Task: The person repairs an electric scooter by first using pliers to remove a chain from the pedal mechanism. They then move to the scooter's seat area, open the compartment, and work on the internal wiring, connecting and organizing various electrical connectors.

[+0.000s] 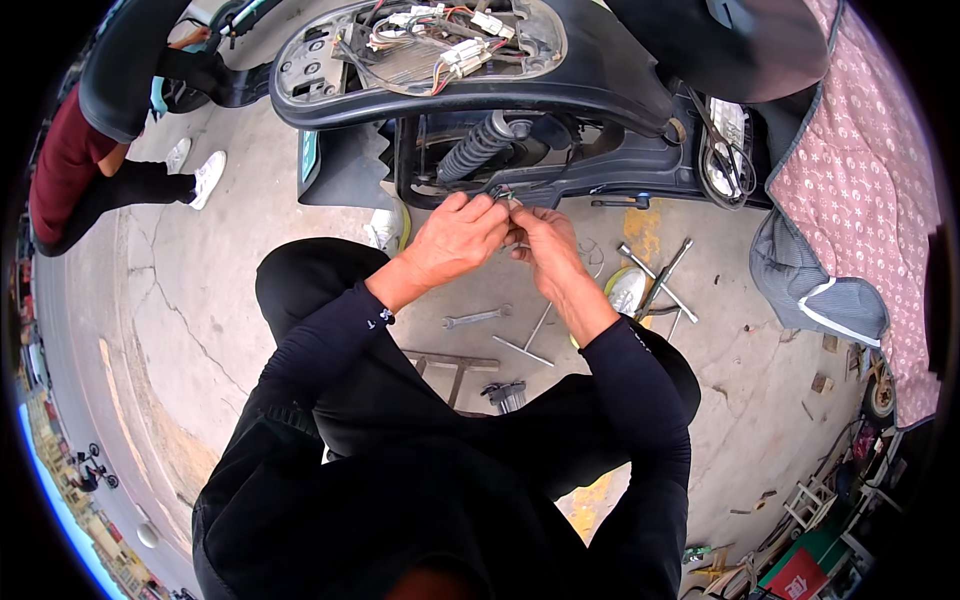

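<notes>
A dark scooter body (610, 170) lies across the upper middle, with a coiled shock absorber (470, 150) inside and white connectors with wires (460, 55) on its top. My left hand (450, 235) is closed at a small bunch of thin wires (503, 193) below the shock. My right hand (545, 250) pinches at the same bunch, fingertips against those of my left hand. What exactly sits between the fingertips is partly hidden and too small to make out.
A spanner (475, 317), a cross wrench (672, 280) and a T-handle tool (525, 350) lie on the concrete. A metal stand (460, 362) is between my knees. A pink patterned cover (855, 190) drapes at right. Another person (75, 160) stands at left.
</notes>
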`<state>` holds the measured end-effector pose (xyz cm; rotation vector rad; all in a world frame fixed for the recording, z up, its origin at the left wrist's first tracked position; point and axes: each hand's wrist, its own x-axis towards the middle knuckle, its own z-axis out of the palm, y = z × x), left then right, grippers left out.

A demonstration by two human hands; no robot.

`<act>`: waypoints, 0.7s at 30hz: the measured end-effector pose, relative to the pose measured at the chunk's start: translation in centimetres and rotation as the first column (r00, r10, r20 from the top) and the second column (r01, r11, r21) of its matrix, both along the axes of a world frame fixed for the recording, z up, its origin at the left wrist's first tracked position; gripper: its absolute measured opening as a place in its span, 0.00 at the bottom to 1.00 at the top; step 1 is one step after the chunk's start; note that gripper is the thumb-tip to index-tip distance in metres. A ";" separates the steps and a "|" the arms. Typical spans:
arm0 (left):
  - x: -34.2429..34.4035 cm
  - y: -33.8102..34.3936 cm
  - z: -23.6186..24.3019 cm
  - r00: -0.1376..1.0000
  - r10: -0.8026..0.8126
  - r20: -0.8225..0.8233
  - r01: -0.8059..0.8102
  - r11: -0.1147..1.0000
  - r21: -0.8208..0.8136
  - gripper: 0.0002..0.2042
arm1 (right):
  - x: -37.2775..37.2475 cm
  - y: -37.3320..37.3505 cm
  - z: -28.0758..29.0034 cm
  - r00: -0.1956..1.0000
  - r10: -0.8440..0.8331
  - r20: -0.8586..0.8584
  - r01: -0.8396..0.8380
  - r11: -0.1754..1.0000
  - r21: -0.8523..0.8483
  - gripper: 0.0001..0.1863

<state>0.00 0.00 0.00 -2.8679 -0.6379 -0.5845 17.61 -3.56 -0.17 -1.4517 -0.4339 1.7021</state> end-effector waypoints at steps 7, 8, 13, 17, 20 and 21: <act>0.0 0.3 0.6 0.886 0.340 0.315 -0.146 0.850 -0.507 0.06 | -1.3 0.4 -0.1 0.991 0.042 0.129 -0.057 0.992 0.116 0.11; 0.0 0.4 0.6 0.859 0.402 0.316 -0.160 0.797 -0.582 0.06 | -1.3 0.5 -0.2 0.990 0.040 0.136 -0.059 0.988 0.139 0.11; 0.0 0.5 0.0 0.802 0.532 0.271 -0.188 0.656 -0.731 0.07 | -1.5 0.4 -0.4 0.982 0.044 0.185 -0.077 0.982 0.175 0.12; 0.1 0.7 0.0 0.806 0.537 0.249 -0.183 0.626 -0.758 0.07 | -1.6 0.1 0.0 0.981 0.024 0.193 -0.053 0.988 0.146 0.13; 0.2 0.4 0.0 0.843 0.460 0.280 -0.180 0.731 -0.658 0.07 | -1.5 -0.1 -0.3 0.989 0.024 0.149 -0.037 0.996 0.080 0.11; 0.2 0.4 0.3 0.881 0.396 0.258 -0.191 0.798 -0.571 0.07 | -1.4 -0.1 -0.2 0.992 0.018 0.126 -0.022 0.999 0.031 0.11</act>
